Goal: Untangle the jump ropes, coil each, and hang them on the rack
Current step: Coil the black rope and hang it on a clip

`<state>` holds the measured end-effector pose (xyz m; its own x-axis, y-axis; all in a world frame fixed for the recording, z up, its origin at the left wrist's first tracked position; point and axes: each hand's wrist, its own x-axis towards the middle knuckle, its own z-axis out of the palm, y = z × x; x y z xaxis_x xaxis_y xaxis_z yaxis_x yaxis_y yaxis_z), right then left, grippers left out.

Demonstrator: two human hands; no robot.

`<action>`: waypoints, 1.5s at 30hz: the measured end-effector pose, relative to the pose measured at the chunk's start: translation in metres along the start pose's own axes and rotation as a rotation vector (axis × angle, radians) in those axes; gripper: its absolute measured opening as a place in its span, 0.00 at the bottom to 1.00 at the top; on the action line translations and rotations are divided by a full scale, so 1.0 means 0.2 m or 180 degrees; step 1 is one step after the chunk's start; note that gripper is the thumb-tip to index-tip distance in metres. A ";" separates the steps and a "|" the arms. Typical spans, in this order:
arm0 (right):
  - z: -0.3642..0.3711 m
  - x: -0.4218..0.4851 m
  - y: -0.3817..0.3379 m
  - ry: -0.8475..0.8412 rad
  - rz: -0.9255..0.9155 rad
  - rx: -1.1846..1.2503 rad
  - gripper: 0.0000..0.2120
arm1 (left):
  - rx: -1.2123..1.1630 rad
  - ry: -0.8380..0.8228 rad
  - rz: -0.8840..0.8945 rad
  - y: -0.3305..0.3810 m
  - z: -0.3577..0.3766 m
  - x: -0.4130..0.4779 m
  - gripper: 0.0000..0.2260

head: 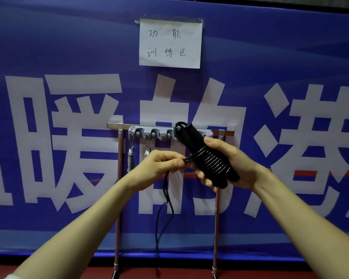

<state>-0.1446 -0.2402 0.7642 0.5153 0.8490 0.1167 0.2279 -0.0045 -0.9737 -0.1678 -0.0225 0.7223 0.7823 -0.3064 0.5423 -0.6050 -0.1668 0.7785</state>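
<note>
Rack: 2 grey items hang on left hooks. Black jump rope: partly wound round its handles, in front of rack; tail dangles. Your right hand grips bundle; left hand pinches strand. Hanging: not yet done.

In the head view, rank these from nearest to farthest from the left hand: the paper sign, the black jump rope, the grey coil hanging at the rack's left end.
1. black jump rope: pinched in the fingers of the left hand.
2. grey coil: hanging on the rack, just left of the hand.
3. paper sign: taped high up, well above the hand.
</note>
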 end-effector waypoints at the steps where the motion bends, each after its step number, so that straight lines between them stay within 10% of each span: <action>1: -0.01 0.00 0.00 -0.0208 0.0095 0.0050 0.27 | 0.0024 0.0003 0.0031 0.01 -0.01 0.00 0.05; 14: -0.02 0.08 0.04 -0.2028 0.1296 0.0565 0.27 | 0.1118 -0.0955 0.0420 0.22 -0.13 0.12 0.06; 20: 0.01 0.07 0.00 -0.0881 0.1789 -0.0926 0.24 | 0.2361 -0.0990 0.0498 0.26 -0.11 0.16 0.07; 26: 0.00 0.11 0.08 0.0900 0.0349 -0.2761 0.12 | 0.3406 -0.0048 0.0787 0.24 -0.06 0.14 0.05; 34: 0.01 0.13 0.11 0.2372 -0.0370 -0.5511 0.26 | 0.0447 0.0317 -0.1230 0.15 0.05 0.06 0.20; 41: -0.01 0.14 0.09 0.2610 -0.0568 -0.5850 0.26 | -0.1108 0.0339 -0.1423 0.14 0.06 0.08 0.11; 45: -0.01 0.13 0.06 0.2484 -0.0731 -0.4729 0.22 | -0.1051 0.0612 -0.1080 0.12 0.07 0.08 0.07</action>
<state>-0.1260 -0.2192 0.7569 0.5152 0.4608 0.7227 0.6391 -0.7684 0.0343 -0.1723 -0.0449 0.7456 0.9585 -0.1030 0.2657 -0.2573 0.0877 0.9623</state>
